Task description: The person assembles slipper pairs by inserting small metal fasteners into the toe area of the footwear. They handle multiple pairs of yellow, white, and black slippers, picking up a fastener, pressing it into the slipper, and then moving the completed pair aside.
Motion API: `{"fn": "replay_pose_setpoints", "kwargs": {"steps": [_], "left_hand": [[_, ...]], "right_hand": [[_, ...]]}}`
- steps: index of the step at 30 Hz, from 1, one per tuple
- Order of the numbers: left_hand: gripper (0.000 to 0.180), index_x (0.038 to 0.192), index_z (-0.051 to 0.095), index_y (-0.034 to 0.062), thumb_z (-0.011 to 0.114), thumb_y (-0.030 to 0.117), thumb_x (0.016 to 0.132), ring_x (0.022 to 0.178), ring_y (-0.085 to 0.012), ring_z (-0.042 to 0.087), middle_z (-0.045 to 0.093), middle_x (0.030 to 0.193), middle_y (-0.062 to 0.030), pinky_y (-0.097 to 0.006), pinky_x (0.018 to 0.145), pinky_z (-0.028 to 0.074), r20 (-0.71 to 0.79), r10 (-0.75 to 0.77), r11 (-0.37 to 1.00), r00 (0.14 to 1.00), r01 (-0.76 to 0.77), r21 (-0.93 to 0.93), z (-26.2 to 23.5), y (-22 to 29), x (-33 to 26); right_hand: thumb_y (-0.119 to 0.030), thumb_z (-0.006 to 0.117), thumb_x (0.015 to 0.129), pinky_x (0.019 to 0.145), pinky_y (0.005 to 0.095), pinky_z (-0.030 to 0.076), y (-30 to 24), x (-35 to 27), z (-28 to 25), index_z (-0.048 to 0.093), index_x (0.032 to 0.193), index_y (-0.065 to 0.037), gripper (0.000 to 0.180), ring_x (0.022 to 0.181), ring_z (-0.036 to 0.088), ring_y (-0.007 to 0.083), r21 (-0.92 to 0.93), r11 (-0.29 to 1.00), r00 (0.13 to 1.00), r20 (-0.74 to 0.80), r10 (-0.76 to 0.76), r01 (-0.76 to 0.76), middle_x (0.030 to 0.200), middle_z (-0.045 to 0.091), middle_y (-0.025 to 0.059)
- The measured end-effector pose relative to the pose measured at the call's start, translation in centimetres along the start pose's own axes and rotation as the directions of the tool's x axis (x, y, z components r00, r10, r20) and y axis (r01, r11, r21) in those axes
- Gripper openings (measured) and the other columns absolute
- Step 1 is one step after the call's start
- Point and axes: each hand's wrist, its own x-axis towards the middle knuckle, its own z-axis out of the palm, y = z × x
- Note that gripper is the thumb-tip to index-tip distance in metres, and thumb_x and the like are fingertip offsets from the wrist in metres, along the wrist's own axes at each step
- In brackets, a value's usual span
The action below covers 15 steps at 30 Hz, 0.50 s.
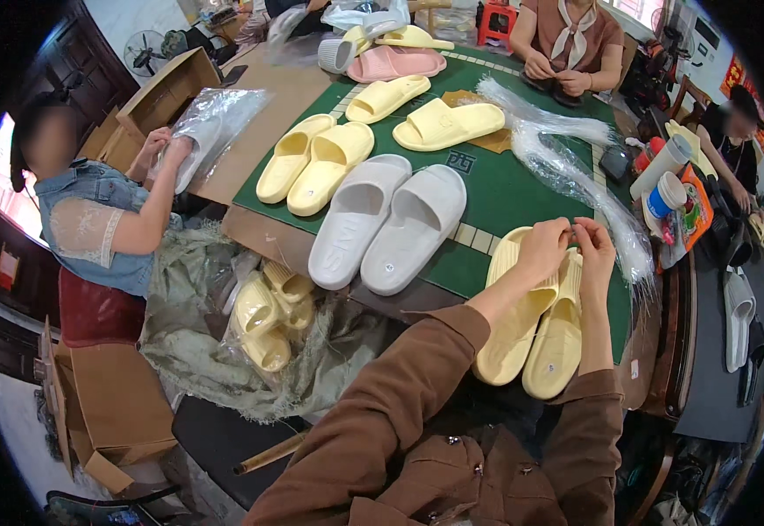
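At the front right edge of the green table mat, a pair of yellow slippers [506, 348] lies side by side with the toes pointing away from me. Over their toe ends my left hand [543, 251] and my right hand [596, 254] meet, fingertips pinched close together. Whatever is between the fingertips is too small to make out. To the left of my hands sits a pair of grey slippers [415, 230]. Beyond my hands, a bundle of thin clear plastic strands [547, 162] trails along the mat's right side.
More yellow slippers [329, 167] and a pink slipper [395, 63] lie farther back on the mat. At left a person bags a light slipper [196, 151]. Bagged yellow slippers [264, 320] rest on a woven sack [189, 351]. A white-and-blue cup [665, 196] stands right.
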Motion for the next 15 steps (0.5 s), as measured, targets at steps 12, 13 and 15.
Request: {"fn": "replay_pose_setpoints", "kwargs": {"steps": [12,13,15], "left_hand": [[0.011,0.086,0.061,-0.0002,0.054,0.009,0.087,0.064,-0.0305,0.064,0.064,0.071,-0.0167,-0.039,0.059,0.047,0.091,-0.111,0.994,0.99,0.11,0.012,-0.1,0.3,0.1],[0.011,0.086,0.061,-0.0002,0.054,0.009,0.087,0.063,-0.0303,0.064,0.064,0.07,-0.0163,-0.039,0.059,0.047,0.093,-0.103,0.995,0.99,0.101,0.017,-0.1,0.2,0.2],[0.012,0.086,0.061,-0.0007,0.054,0.009,0.087,0.064,-0.0305,0.064,0.065,0.072,-0.0169,-0.039,0.059,0.047,0.082,-0.079,0.997,0.994,0.079,-0.006,0.0,0.0,0.2]], "right_hand": [[-0.009,0.06,0.091,0.067,0.0214,0.041,0.7,0.0,-0.1,0.067,0.101,-0.004,0.013,0.078,0.057,0.0064,0.092,0.995,0.993,-0.102,0.051,-0.042,0.09,0.066,-0.0002],[-0.009,0.06,0.091,0.066,0.0214,0.041,0.7,0.0,-0.1,0.067,0.101,-0.004,0.013,0.078,0.057,0.0064,0.12,0.992,0.993,-0.107,0.056,-0.043,0.09,0.066,-0.0001],[-0.009,0.06,0.091,0.066,0.0214,0.041,0.8,0.1,-0.1,0.066,0.101,-0.004,0.013,0.078,0.056,0.006,0.144,0.989,0.995,-0.092,0.05,-0.037,0.09,0.066,0.0]]}}
